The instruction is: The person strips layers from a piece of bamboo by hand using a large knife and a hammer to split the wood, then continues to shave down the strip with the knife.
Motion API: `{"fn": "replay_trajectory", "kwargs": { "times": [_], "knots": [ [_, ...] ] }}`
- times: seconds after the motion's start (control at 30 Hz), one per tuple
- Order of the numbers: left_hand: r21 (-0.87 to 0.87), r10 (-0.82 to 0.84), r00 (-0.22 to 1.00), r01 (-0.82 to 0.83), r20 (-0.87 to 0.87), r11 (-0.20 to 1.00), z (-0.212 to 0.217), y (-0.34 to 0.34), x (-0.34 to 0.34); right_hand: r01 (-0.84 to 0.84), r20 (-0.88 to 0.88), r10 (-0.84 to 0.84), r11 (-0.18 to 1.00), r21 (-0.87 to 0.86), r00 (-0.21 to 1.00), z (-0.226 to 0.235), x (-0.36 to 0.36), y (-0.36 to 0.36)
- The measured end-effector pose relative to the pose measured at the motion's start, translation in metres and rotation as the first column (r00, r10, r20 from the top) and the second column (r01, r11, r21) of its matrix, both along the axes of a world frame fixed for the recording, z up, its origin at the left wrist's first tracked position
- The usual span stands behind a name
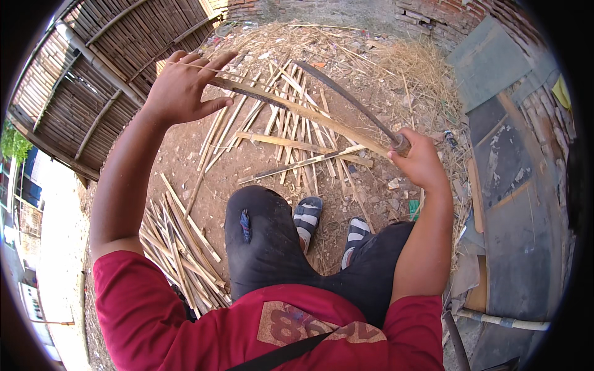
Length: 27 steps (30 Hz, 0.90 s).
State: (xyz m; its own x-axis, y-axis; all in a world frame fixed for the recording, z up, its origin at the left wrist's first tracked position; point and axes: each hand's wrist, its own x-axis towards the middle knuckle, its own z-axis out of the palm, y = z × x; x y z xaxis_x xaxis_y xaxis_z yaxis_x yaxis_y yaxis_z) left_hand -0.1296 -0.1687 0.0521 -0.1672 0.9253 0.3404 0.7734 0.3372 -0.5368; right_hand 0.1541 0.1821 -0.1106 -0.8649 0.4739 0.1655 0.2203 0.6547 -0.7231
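Observation:
My right hand is closed round the handle of a long, narrow, slightly curved knife, its dark blade pointing away and to the left. Between that hand's thumb and the handle is the near end of a long split bamboo strip. The strip slants up to the left, with a dark patch along its edge. At its far end my left hand is open, thumb and fingers apart. A thin sliver crosses its fingers; whether the palm touches the strip is hard to tell.
Split bamboo strips lie crossed on the dirt before my sandalled feet. Another pile is by my left side. Dry straw is heaped at the far right. A bamboo fence stands left, dark boards right, a brick wall behind.

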Motion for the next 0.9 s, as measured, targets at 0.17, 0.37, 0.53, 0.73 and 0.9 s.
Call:
{"fn": "replay_trajectory", "kwargs": {
  "times": [0.17, 0.37, 0.53, 0.73, 0.9],
  "knots": [
    [-0.275, 0.159, 0.940, -0.074, 0.302, 0.959, -0.023, 0.013, 0.025, 0.010, 0.116, -0.022, 0.994, 0.105, 0.993, 0.009, -0.003, -0.007],
    [-0.214, 0.271, 0.807, -0.183, 0.525, 0.959, -0.072, 0.002, 0.024, 0.115, -0.211, -0.035, 0.919, 0.378, 0.977, -0.001, -0.004, -0.007],
    [-0.066, 0.319, 0.749, -0.347, 0.581, 0.936, -0.104, -0.006, 0.019, -0.058, 0.185, -0.007, 0.939, 0.340, 0.983, 0.024, 0.002, -0.037],
    [0.074, 0.268, 0.789, -0.367, 0.552, 0.927, -0.108, -0.007, 0.031, -0.076, 0.196, -0.008, 0.908, 0.413, 0.980, 0.006, -0.011, -0.041],
    [0.011, 0.390, 0.741, -0.473, 0.547, 0.881, -0.103, -0.006, 0.047, -0.077, 0.172, 0.019, 0.936, 0.343, 0.985, 0.007, -0.012, -0.041]
  ]
}}
